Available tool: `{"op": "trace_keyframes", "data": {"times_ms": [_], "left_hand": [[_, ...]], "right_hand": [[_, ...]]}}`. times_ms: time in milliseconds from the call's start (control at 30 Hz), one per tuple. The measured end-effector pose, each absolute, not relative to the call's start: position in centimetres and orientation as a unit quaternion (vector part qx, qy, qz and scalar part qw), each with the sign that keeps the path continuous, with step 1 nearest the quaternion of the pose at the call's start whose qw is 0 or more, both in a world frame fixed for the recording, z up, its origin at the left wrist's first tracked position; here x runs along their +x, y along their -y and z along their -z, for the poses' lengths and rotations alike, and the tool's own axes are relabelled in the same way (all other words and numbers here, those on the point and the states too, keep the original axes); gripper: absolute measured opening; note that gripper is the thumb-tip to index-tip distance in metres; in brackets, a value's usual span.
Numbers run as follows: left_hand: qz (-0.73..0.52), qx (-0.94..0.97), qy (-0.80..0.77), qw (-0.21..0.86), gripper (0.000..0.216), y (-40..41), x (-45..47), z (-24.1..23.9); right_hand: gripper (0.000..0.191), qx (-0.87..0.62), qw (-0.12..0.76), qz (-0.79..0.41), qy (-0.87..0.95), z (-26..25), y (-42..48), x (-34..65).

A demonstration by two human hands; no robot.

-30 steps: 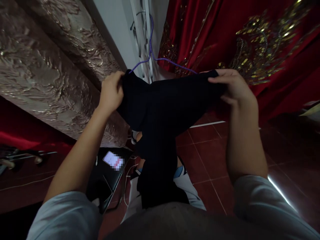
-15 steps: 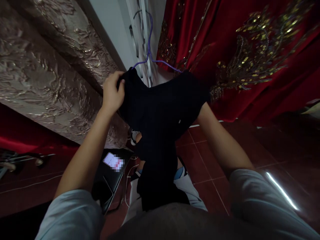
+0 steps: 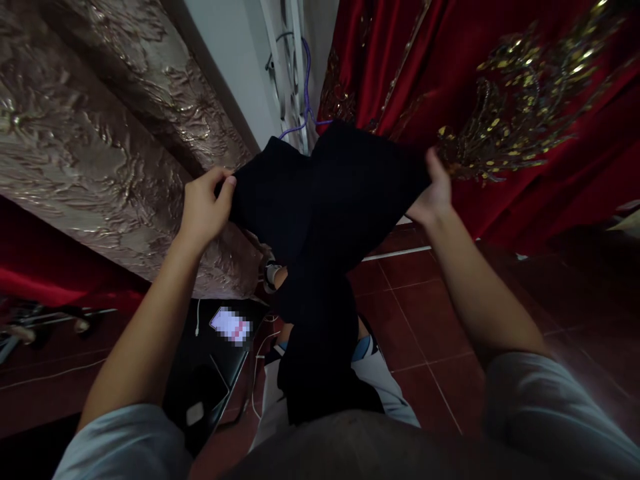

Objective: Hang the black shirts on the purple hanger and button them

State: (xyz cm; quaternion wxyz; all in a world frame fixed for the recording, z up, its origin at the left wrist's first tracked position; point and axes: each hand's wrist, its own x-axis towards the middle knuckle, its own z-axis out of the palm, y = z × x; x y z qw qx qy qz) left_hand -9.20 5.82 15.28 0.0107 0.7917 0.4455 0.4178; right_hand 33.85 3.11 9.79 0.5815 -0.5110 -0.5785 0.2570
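A dark navy, almost black shirt hangs spread in front of me on a purple wire hanger, whose hook goes up to a white metal rack. At the shirt's left sleeve edge, my left hand pinches the cloth between thumb and fingers. My right hand holds the opposite sleeve edge out to the right, thumb showing and the other fingers mostly hidden by the fabric. The lower part of the shirt drapes down toward my lap.
Brown textured curtain fills the left, red curtain with gold sequins the right. On a black surface at lower left lie a lit phone and a white cable. Red tiles cover the floor.
My right hand has come into view from behind the shirt and moved outward to the right. The left hand has shifted left and down, and the shirt's shoulders are stretched wider.
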Motion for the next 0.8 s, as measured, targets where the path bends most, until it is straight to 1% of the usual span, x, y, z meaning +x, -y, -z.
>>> {"op": "trace_keyframes", "data": {"times_ms": [33,67,133,167,200,267,333,367,433,500,567,600,667,733,800], "left_hand": [[-0.423,0.787,-0.449,0.020,0.025,-5.8,-9.1,-15.2],[-0.433,0.780,-0.451,0.031,0.024,-5.9,-8.9,-15.2],[-0.465,0.762,-0.448,0.048,0.023,-5.9,-8.2,-15.3],[-0.482,0.754,-0.443,0.051,0.023,-5.9,-7.8,-15.4],[-0.497,0.748,-0.436,0.048,0.024,-5.7,-7.5,-15.6],[-0.525,0.744,-0.413,0.027,0.032,-5.2,-7.0,-16.1],[-0.545,0.743,-0.389,0.012,0.044,-4.3,-6.7,-16.8],[-0.552,0.741,-0.381,0.022,0.046,-3.8,-6.6,-17.1],[-0.555,0.737,-0.374,0.092,0.043,-2.7,-6.2,-17.7],[-0.542,0.730,-0.359,0.212,0.040,-1.5,-5.2,-18.1],[-0.505,0.712,-0.327,0.363,0.043,0.0,-3.8,-18.4],[-0.486,0.691,-0.313,0.435,0.045,0.7,-3.0,-18.4],[-0.457,0.632,-0.315,0.541,0.045,2.3,-1.6,-18.2],[-0.443,0.592,-0.357,0.571,0.039,3.8,-1.3,-18.0],[-0.403,0.623,-0.399,0.538,0.032,5.1,-2.1,-17.7]], "right_hand": [[0.068,-0.513,0.587,-0.295,0.553,-10.9,-2.7,34.1],[0.062,-0.510,0.596,-0.335,0.521,-12.0,-2.2,34.2],[0.038,-0.485,0.632,-0.390,0.462,-14.1,-1.2,33.9],[0.027,-0.463,0.657,-0.396,0.444,-15.0,-0.8,33.6],[0.022,-0.440,0.683,-0.391,0.433,-15.8,-0.4,33.2],[0.022,-0.412,0.713,-0.368,0.431,-16.8,0.4,32.6],[0.023,-0.410,0.713,-0.342,0.455,-17.4,1.3,32.0],[0.023,-0.410,0.709,-0.324,0.474,-17.6,1.9,31.7],[0.022,-0.400,0.703,-0.281,0.515,-17.9,3.7,30.7],[0.018,-0.384,0.688,-0.243,0.567,-18.1,6.0,29.0],[0.007,-0.373,0.623,-0.218,0.653,-18.0,8.6,26.7],[0.008,-0.366,0.571,-0.207,0.706,-17.8,9.7,25.4],[0.025,-0.339,0.447,-0.197,0.804,-17.2,11.7,23.0],[0.040,-0.294,0.323,-0.219,0.872,-16.4,12.9,21.3],[0.048,-0.240,0.238,-0.256,0.906,-15.8,13.3,20.6]]}}
